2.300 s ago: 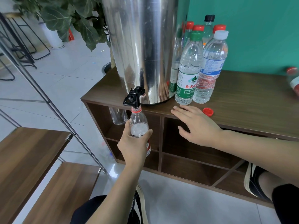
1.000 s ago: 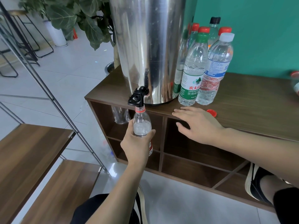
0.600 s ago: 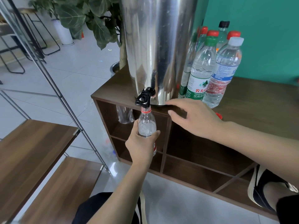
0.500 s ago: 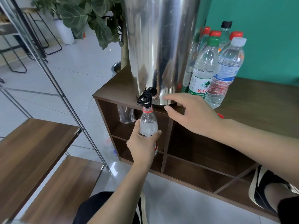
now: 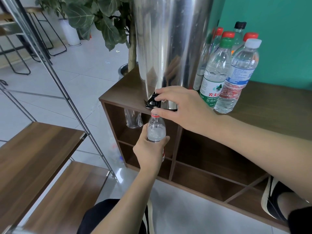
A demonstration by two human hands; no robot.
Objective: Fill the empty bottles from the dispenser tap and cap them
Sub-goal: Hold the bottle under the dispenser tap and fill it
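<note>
The left hand (image 5: 148,152) comes up from the lower middle of the view with its forearm nearly vertical, and its fingers and thumb wrap around the lower body of a clear bottle (image 5: 156,130), holding it upright in front of the open shelving with its uncapped mouth right under the black tap (image 5: 152,102). The right hand (image 5: 182,108) reaches in from the right, forearm slanting down across the bench (image 5: 276,105); its forefinger curls over the top of the tap lever and its thumb lies below, beside the bottle's neck, so it pinches the tap. The tap sticks out from the foot of the steel dispenser (image 5: 170,44), which stands on the bench's left end. The right hand covers much of the tap and the bottle's rim, so whether water is running cannot be told; the bottle looks filled up to its shoulder. The left hand hides the bottle's label and base. Just right of the dispenser stands a cluster of capped bottles (image 5: 226,70), the rear ones mostly hidden. The dispenser's top is cut off by the frame.
</note>
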